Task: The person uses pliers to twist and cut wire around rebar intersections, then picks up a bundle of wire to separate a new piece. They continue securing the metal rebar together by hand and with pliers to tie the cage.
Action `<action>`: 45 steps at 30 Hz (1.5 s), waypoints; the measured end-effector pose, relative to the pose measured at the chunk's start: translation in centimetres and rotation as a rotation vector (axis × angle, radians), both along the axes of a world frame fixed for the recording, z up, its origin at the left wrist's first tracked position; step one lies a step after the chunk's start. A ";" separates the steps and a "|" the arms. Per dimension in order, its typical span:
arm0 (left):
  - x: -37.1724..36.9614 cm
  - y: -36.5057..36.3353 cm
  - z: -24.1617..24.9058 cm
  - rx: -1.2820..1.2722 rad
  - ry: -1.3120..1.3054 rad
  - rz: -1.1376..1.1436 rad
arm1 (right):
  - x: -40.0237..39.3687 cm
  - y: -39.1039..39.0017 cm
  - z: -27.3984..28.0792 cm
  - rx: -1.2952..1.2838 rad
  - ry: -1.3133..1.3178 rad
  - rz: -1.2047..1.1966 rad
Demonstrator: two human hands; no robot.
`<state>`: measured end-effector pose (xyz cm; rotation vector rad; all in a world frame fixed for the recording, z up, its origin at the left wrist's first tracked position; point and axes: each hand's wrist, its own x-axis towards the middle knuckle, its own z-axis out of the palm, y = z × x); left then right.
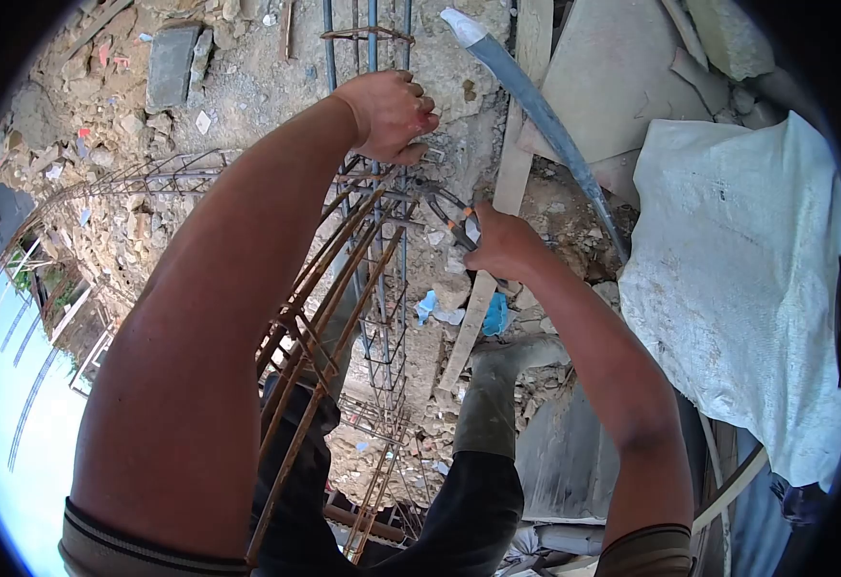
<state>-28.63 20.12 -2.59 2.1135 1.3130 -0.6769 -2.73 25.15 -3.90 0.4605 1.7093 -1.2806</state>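
My right fingers clamp orange-and-black metal pliers right of blue-grey steel bars; left fingers curl, grip unclear. Far rusty wire loop is on; nearer crossing's fastening, I can't tell.

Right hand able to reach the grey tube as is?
Probably yes; nothing visible blocks the way to the grey tube. The right hand holds pliers, though, so gripping would likely mean freeing it first.

No readable text or labels.
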 end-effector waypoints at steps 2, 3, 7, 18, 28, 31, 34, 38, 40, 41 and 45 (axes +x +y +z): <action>0.0 -0.4 -0.3 -0.006 -0.019 0.007 | 3.3 -2.2 -2.5 -0.415 -0.198 -0.392; -0.2 -0.3 -0.3 -0.006 -0.015 0.006 | 4.5 -2.8 -2.9 -0.836 -0.398 -0.789; -0.2 -0.3 -0.3 0.004 -0.037 -0.003 | 4.1 -3.0 -3.1 -0.666 -0.212 -0.603; -0.1 -0.5 -0.3 0.005 -0.016 -0.013 | -0.1 1.2 0.4 0.298 0.211 0.139; -0.7 -0.8 -0.6 0.083 -0.111 -0.007 | 2.0 -1.3 -1.8 -0.662 -0.191 -0.490; -0.5 -1.0 -0.8 0.074 -0.106 -0.002 | 1.0 1.2 -1.4 -0.096 0.065 0.049; -0.4 -0.6 -0.7 0.086 -0.080 -0.002 | 0.0 3.9 -2.5 0.242 0.346 0.270; 0.1 -1.2 -0.5 0.060 -0.069 0.012 | -0.8 4.1 -1.1 0.368 0.389 0.279; -0.4 -0.6 -0.3 0.062 -0.053 0.006 | 0.6 1.9 -0.8 0.365 0.226 0.183; -0.2 -0.8 -0.3 0.044 -0.062 0.010 | 1.1 1.3 -1.2 0.357 0.224 0.187; -0.2 -0.5 -0.3 0.037 -0.070 0.019 | 3.5 -0.3 -4.3 -0.855 -0.436 -0.625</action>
